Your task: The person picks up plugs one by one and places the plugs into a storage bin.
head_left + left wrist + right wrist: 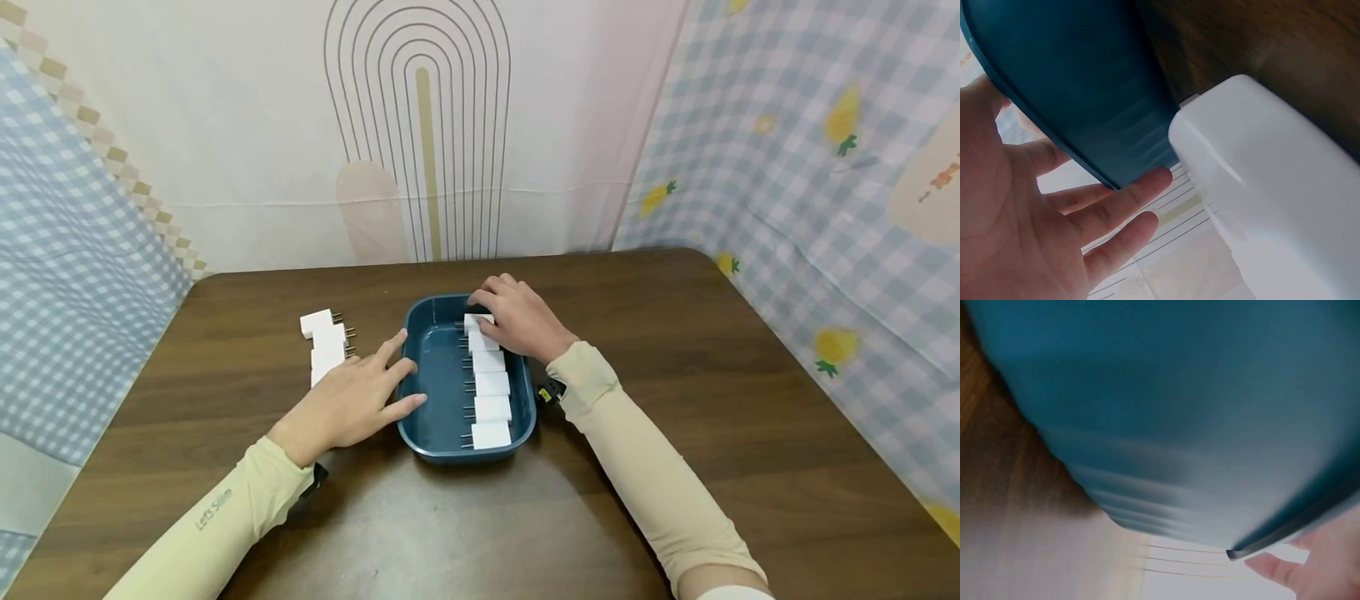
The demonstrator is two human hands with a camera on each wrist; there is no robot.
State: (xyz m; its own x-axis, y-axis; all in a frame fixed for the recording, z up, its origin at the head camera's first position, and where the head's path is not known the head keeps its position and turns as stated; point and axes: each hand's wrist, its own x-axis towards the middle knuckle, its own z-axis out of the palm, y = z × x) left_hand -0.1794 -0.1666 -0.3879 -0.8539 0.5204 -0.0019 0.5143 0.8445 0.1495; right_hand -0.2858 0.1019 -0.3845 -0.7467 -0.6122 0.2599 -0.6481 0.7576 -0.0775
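White plugs (492, 384) line the right edge of the tray (444, 392), near to far, the farthest plug (472, 323) seemingly pinched by the right hand (523, 321), while the left hand (352, 402) spreads wide at the left rim.

- I'm looking at a cloth-draped nook around a wood-grain table (660, 333); home or studio, I can't tell.
- A pale arch-print sheet (577, 117) hangs past the far edge.
- Blue-checked cloth (67, 350) flanks the left edge, fruit-print cloth (787, 183) the right.
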